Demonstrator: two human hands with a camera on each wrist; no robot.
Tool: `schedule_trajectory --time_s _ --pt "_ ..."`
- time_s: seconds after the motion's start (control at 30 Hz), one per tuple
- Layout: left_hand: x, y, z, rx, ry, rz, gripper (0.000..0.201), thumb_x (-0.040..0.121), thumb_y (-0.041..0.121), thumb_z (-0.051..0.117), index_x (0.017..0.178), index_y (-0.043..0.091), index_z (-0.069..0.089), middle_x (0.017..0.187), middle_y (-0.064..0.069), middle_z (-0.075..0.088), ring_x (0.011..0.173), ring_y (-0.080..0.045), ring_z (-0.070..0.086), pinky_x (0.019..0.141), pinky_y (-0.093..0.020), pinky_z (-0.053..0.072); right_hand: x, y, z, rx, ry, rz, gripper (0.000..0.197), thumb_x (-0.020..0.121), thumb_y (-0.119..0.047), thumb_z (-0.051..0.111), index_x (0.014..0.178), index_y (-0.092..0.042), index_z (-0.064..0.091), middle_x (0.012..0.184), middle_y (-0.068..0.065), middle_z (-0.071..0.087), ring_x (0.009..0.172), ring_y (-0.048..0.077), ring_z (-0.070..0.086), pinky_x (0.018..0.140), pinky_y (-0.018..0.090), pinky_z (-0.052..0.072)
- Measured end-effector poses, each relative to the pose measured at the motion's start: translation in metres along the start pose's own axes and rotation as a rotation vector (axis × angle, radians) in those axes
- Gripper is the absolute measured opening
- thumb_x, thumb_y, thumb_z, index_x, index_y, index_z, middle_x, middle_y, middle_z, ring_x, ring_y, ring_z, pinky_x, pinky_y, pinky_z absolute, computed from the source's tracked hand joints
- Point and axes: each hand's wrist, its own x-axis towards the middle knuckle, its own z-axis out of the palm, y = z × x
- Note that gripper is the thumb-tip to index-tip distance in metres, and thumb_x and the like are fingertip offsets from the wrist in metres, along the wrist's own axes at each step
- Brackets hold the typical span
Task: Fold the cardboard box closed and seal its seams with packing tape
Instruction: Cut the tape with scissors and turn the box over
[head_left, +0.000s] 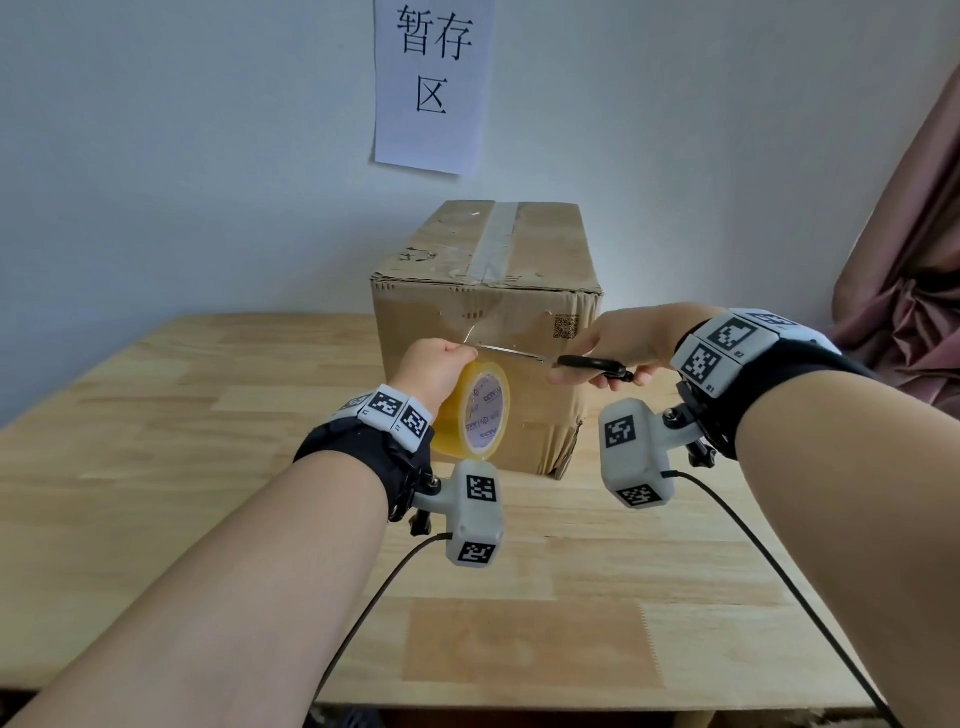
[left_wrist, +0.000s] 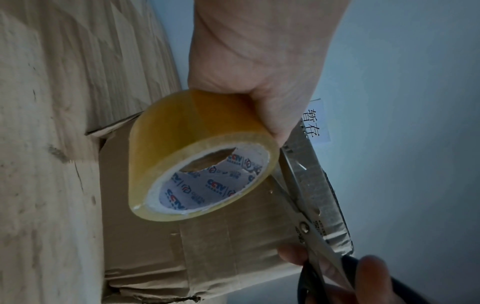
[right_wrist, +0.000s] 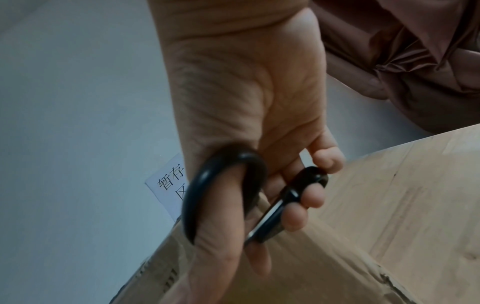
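Scissors (head_left: 550, 358) are in our right hand (head_left: 618, 343), thumb and fingers through the black handles, blades reaching to the left hand (head_left: 436, 371). Our left hand grips the yellowish tape roll (head_left: 475, 410) above the desk (head_left: 156, 467). The closed cardboard box (head_left: 483, 332) stands at the desk's far edge, just behind both hands.

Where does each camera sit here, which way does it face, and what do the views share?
Head: on the head, looking forward and down at the table, box and wall sign; both forearms show.
Left wrist: looks along the left hand at its grip on the tape roll.
Right wrist: looks along the right hand at the scissors.
All three share the box and sign.
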Motion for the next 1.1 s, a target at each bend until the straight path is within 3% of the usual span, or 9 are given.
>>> schedule_trajectory --time_s 0.2,0.3,0.4,0.53,0.67,0.87,0.93,1.0,1.1 --pt "0.004 -0.002 0.000 -0.024 0.001 -0.030 0.016 0.092 0.027 0.054 0.086 0.013 0.059 0.079 -0.012 0.056 0.072 -0.022 0.051 0.068 -0.032 0.041 0.015 0.001 0.001 0.020 0.003 -0.038 0.038 0.061 -0.065 0.068 0.085 -0.035 0.070 0.061 -0.005 0.059 0.048 0.006 0.049 0.043 0.018 0.033" --pt "0.005 -0.004 0.001 -0.055 -0.002 -0.034 0.016 0.089 0.028 0.056 0.086 0.013 0.061 0.080 -0.012 0.057 0.073 -0.022 0.053 0.070 -0.034 0.042 0.019 0.005 0.004 0.015 0.031 -0.072 0.047 0.057 -0.063 0.069 0.091 -0.030 0.073 0.058 -0.006 0.060 0.048 0.007 0.051 0.040 0.017 0.034" --pt "0.006 -0.005 0.002 -0.065 0.005 -0.036 0.014 0.088 0.030 0.057 0.085 0.016 0.060 0.080 -0.011 0.055 0.073 -0.021 0.051 0.069 -0.033 0.041 0.021 0.008 0.004 0.005 0.063 -0.093 0.041 0.061 -0.059 0.073 0.092 -0.032 0.073 0.057 -0.008 0.061 0.050 0.007 0.053 0.040 0.016 0.036" --pt "0.008 -0.011 0.002 -0.018 -0.010 -0.041 0.012 0.087 0.027 0.059 0.084 0.016 0.059 0.078 -0.011 0.053 0.071 -0.021 0.049 0.067 -0.032 0.040 0.022 0.007 0.006 -0.096 0.081 -0.124 0.030 0.072 -0.051 0.072 0.091 -0.029 0.072 0.062 -0.005 0.064 0.051 0.005 0.056 0.053 0.016 0.044" --pt "0.004 -0.027 0.000 0.046 -0.026 -0.025 0.021 0.090 0.024 0.058 0.091 0.006 0.067 0.084 -0.012 0.062 0.076 -0.024 0.056 0.076 -0.035 0.049 0.025 0.009 0.016 -0.104 0.069 -0.114 0.031 0.077 -0.047 0.072 0.095 -0.022 0.072 0.070 -0.002 0.066 0.053 0.006 0.058 0.061 0.019 0.050" --pt "-0.002 -0.050 -0.020 0.093 0.033 0.035 0.013 0.090 0.019 0.057 0.093 0.010 0.065 0.089 -0.001 0.062 0.082 -0.017 0.056 0.069 -0.026 0.045 0.038 0.010 0.044 0.007 -0.020 -0.063 0.040 0.080 -0.050 0.068 0.104 -0.018 0.062 0.068 -0.002 0.061 0.054 0.008 0.052 0.051 0.014 0.044" --pt "-0.003 -0.059 -0.032 0.189 0.079 0.074 0.011 0.090 0.015 0.055 0.091 0.009 0.065 0.087 -0.001 0.062 0.082 -0.018 0.056 0.070 -0.027 0.045 0.044 0.007 0.061 -0.014 -0.058 -0.051 0.044 0.077 -0.057 0.066 0.105 -0.024 0.061 0.075 -0.002 0.063 0.063 0.009 0.055 0.060 0.017 0.046" --pt "-0.004 -0.071 -0.046 0.346 0.140 0.126 0.011 0.091 0.012 0.053 0.088 0.009 0.063 0.089 -0.004 0.064 0.086 -0.022 0.059 0.076 -0.033 0.048 0.054 0.002 0.080 -0.116 -0.056 -0.043 0.059 0.070 -0.067 0.064 0.110 -0.024 0.059 0.099 0.001 0.066 0.089 0.015 0.060 0.082 0.029 0.047" --pt "-0.004 -0.093 -0.068 0.603 0.211 0.176 0.013 0.091 0.010 0.050 0.081 0.013 0.057 0.101 -0.007 0.062 0.086 -0.026 0.058 0.075 -0.035 0.046 0.068 -0.014 0.114 -0.185 -0.057 -0.051 0.072 0.076 -0.062 0.065 0.118 -0.004 0.059 0.115 0.015 0.062 0.097 0.028 0.058 0.084 0.036 0.045"
